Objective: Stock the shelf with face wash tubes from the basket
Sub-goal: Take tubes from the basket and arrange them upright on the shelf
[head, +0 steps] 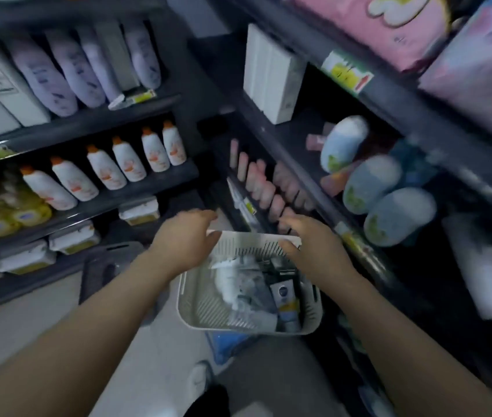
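Note:
A white slotted basket (205,308) sits low in front of me, with several face wash tubes (285,299) lying inside, grey, white and dark blue. My left hand (187,236) grips the basket's far left corner. My right hand (310,245) holds its far right rim, fingers curled over the edge. Just beyond the basket, a dark shelf (295,164) carries a row of pink tubes (262,182). The view is blurred by motion.
Left shelves hold white bottles with orange caps (124,164), lilac bottles (67,73) and yellow packs (7,215). Right shelves hold white boxes (268,76), pale blue round packs (389,206) and pink packages (389,22). A dark crate (106,266) stands on the pale floor.

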Demonstrator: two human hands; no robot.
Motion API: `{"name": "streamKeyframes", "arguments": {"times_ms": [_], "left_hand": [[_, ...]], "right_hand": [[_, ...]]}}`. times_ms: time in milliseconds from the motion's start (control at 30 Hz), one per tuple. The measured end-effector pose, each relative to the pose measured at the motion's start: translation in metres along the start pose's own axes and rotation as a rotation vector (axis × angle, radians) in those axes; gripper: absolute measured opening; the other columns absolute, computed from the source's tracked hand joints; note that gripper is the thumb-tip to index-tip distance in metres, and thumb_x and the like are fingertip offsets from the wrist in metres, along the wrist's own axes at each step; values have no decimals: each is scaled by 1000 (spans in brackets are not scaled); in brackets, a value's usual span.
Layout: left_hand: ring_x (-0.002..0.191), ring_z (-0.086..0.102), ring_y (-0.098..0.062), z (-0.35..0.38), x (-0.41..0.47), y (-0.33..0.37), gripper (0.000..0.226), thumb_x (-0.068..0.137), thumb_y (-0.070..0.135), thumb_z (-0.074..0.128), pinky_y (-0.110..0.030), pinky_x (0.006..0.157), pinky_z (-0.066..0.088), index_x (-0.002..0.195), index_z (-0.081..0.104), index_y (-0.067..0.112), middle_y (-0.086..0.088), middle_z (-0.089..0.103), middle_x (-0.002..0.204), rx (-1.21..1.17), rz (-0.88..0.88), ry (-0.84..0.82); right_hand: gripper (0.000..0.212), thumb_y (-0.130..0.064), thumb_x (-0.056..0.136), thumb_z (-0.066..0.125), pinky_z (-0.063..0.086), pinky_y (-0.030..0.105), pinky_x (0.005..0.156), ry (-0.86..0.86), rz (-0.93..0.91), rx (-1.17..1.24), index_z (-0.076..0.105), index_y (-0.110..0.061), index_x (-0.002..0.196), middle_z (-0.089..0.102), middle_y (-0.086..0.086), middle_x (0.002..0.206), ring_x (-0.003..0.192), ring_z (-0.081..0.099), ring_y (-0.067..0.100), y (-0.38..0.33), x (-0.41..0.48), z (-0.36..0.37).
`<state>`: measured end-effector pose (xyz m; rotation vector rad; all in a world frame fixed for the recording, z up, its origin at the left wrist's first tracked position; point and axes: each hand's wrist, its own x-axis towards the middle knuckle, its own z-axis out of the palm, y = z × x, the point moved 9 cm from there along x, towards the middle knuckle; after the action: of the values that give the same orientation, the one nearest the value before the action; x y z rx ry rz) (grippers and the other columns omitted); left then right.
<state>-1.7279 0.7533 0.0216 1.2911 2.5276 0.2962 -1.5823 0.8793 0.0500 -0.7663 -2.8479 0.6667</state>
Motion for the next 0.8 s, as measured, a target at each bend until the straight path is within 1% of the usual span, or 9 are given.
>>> {"name": "streamKeyframes", "arguments": {"times_ms": [67, 100, 167, 233, 333, 433, 600, 733, 800], "left_hand": [[110, 58, -28, 45, 13, -23, 41, 93, 38, 51, -40, 88, 50, 128, 53, 18, -7, 61, 122, -14, -27, -113], [112, 58, -28, 69, 19, -32, 43, 92, 38, 51, -39, 91, 49, 131, 51, 19, -6, 60, 125, -17, -36, -164], [115, 56, -26, 116, 28, -45, 46, 92, 40, 50, -39, 94, 48, 133, 48, 21, -4, 59, 128, -13, -43, -266], [118, 54, -25, 161, 34, -54, 45, 92, 41, 49, -38, 97, 46, 133, 48, 21, -3, 58, 130, -20, -60, -343], [125, 49, -23, 219, 39, -62, 46, 94, 40, 49, -36, 104, 40, 135, 47, 19, -4, 56, 132, -58, -91, -427], [126, 47, -23, 265, 42, -76, 46, 95, 38, 47, -35, 106, 37, 136, 45, 16, -6, 56, 131, -101, -153, -501], [109, 58, -28, 320, 52, -108, 41, 92, 32, 56, -35, 95, 45, 125, 53, 8, -12, 65, 111, -208, -322, -489], [98, 62, -29, 351, 59, -121, 42, 92, 34, 57, -36, 86, 50, 123, 52, 7, -15, 65, 108, -226, -413, -481], [89, 63, -27, 363, 66, -120, 42, 92, 35, 57, -33, 80, 50, 121, 52, 6, -13, 64, 105, -236, -447, -465]], "right_hand": [[22, -23, 89, 59, 47, 35, 73, -70, 52, 10, 62, -23, 110, 61, 0, 99, 95, 58, 25, 17, 8, 41], [22, -20, 89, 60, 47, 33, 74, -106, 85, 29, 64, -20, 111, 64, 2, 101, 96, 59, 24, 26, 12, 62], [27, -16, 89, 61, 45, 29, 80, -166, 145, 75, 65, -14, 115, 66, 6, 110, 101, 59, 23, 43, 14, 99], [31, -14, 91, 60, 44, 30, 88, -221, 198, 85, 61, -11, 122, 63, 9, 120, 109, 56, 25, 60, 14, 133], [37, -18, 95, 56, 41, 33, 99, -308, 275, 54, 54, -15, 132, 54, 7, 135, 119, 51, 25, 88, 12, 179], [41, -18, 94, 57, 39, 32, 103, -339, 340, 116, 51, -16, 135, 52, 6, 138, 123, 49, 23, 117, 15, 213], [40, -13, 91, 61, 44, 36, 100, -345, 308, 165, 56, -14, 130, 59, 9, 130, 116, 55, 24, 145, 29, 256], [39, -14, 90, 61, 46, 35, 97, -339, 268, 185, 58, -14, 129, 62, 8, 126, 113, 57, 24, 151, 40, 277], [37, -15, 90, 61, 48, 35, 96, -332, 250, 204, 59, -16, 127, 63, 6, 124, 112, 58, 22, 154, 45, 287]]}}
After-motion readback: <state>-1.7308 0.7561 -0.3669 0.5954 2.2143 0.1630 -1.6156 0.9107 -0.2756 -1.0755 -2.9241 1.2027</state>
